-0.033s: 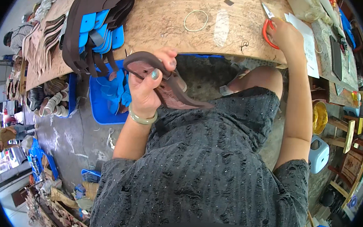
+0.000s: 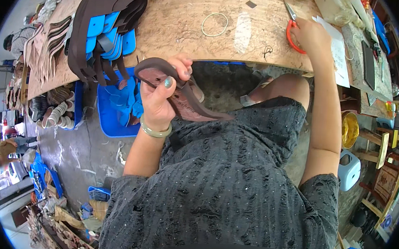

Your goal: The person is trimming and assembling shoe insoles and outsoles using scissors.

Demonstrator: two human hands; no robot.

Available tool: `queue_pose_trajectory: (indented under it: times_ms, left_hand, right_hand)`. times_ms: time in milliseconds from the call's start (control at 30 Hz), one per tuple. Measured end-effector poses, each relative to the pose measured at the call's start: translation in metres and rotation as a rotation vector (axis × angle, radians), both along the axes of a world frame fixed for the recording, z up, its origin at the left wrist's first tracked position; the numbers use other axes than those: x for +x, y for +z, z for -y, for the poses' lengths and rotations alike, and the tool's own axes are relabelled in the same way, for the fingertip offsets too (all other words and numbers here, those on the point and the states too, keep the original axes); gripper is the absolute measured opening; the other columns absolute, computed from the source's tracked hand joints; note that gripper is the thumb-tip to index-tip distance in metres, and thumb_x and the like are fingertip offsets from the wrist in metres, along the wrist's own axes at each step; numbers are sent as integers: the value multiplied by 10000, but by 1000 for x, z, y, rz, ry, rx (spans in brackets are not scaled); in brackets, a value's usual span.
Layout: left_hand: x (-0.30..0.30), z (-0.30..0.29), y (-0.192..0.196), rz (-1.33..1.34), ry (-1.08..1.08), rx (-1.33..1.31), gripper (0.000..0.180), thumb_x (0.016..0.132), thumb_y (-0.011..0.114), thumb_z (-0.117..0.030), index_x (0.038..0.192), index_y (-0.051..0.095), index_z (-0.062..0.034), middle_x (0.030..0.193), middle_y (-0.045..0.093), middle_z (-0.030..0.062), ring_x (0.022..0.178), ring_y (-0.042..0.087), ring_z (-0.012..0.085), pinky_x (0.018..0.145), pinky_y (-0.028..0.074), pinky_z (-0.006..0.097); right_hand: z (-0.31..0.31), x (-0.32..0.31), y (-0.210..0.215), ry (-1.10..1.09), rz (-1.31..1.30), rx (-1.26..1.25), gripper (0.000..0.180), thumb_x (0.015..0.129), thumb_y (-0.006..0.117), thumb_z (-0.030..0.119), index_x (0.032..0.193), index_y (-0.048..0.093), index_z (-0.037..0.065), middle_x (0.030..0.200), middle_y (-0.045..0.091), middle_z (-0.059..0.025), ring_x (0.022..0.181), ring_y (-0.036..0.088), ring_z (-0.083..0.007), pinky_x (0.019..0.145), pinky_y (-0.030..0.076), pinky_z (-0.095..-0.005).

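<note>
My left hand (image 2: pixel 160 103) is closed around a shoe sole (image 2: pixel 190 110), holding it above my lap, just off the table's front edge. The sole has a dark brown rim, a pinkish-brown face with small dark marks, and a bend at its held end. Part of it is hidden behind my fingers and thumb. Out to the right, my right hand (image 2: pixel 314 39) grips scissors (image 2: pixel 289 36) with red-orange handles, at the tabletop. Their metal blades point toward the far side, and my fingers cover part of the handles.
On the wooden table (image 2: pixel 179 24) are a rubber band (image 2: pixel 215 24), a small dark scrap (image 2: pixel 251 4) and, at left, stacked brown and blue sole pieces (image 2: pixel 106 5). White paper (image 2: pixel 338 53) lies beside my right wrist. A blue bin (image 2: pixel 115 128) stands below the table at left.
The scissors and my right hand have shifted slightly to the left. My left hand still holds the sole in nearly the same place.
</note>
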State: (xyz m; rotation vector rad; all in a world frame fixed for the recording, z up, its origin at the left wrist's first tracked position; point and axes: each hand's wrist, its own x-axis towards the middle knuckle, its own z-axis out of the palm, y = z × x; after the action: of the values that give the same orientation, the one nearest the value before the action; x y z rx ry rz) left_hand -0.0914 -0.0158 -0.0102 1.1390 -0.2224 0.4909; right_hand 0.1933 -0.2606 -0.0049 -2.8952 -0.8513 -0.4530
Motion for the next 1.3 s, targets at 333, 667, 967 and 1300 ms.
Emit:
queue_pose_trajectory:
  times_ms: [333,667,967,1300]
  left_hand:
    - [8,-6,-4,-136,49,-459,137,941,508,-190,1022,552,-89,951,543,66,1102,466,248,972,384,429]
    - [7,-19,-13,-152,28,-652,175,936,523,-198,961,588,-37,937,604,71,1110,484,233,986,360,407]
    - [22,-14,-20,-197,4,-591,159,934,525,-174,989,600,-45,962,623,89,1103,515,250,972,411,409]
    - [15,-8,-14,-297,69,-573,161,932,535,-159,963,635,-37,954,659,85,1093,548,243,963,436,398]
  right_hand:
    - [-128,38,11,90,-525,222,292,728,704,166,995,697,48,938,696,-155,861,664,-298,772,518,-385]
    - [-75,-19,20,495,-851,482,177,831,625,137,984,674,63,872,675,-29,851,622,-129,746,482,-290]
    - [-62,-120,-19,379,-397,561,205,775,679,152,960,683,62,838,618,-107,784,623,-276,706,506,-363]
    - [-78,-83,-45,262,-83,392,148,838,580,138,936,604,30,856,590,-167,850,589,-341,760,477,-431]
